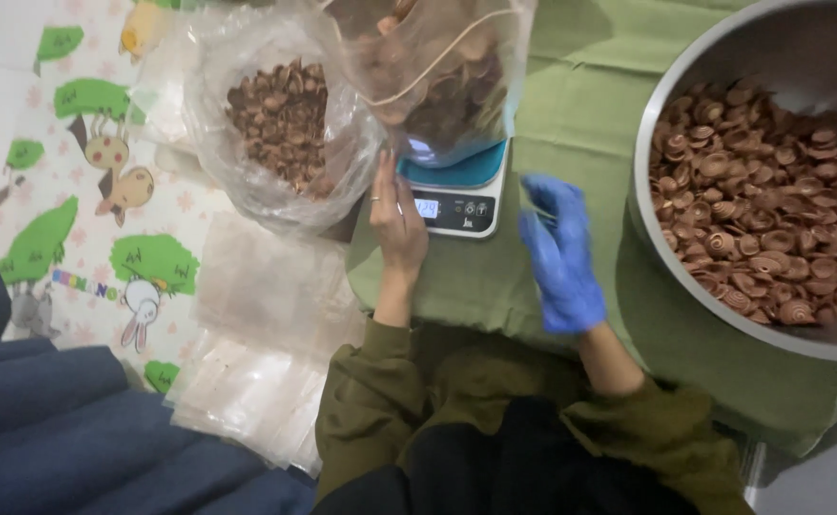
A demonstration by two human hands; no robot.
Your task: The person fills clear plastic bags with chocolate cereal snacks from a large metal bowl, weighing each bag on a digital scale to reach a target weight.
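Two hands were in view: a bare left hand (398,225) and a right hand in a blue glove (561,256), both with fingers stretched out and gripping nothing. One small digital kitchen scale with a teal top (458,191) stood on the green cloth (571,105), near its left edge. On the scale sat one clear plastic pouch (437,76), upright and holding brown spiral-shaped cookies. The left hand's fingertips touched the scale's left side. One big steel bowl (649,143) of the same cookies occupied the cloth's right edge; one open clear plastic bag (285,124) of them lay left of the scale. A stack of flat empty clear pouches (256,372) lay below it.
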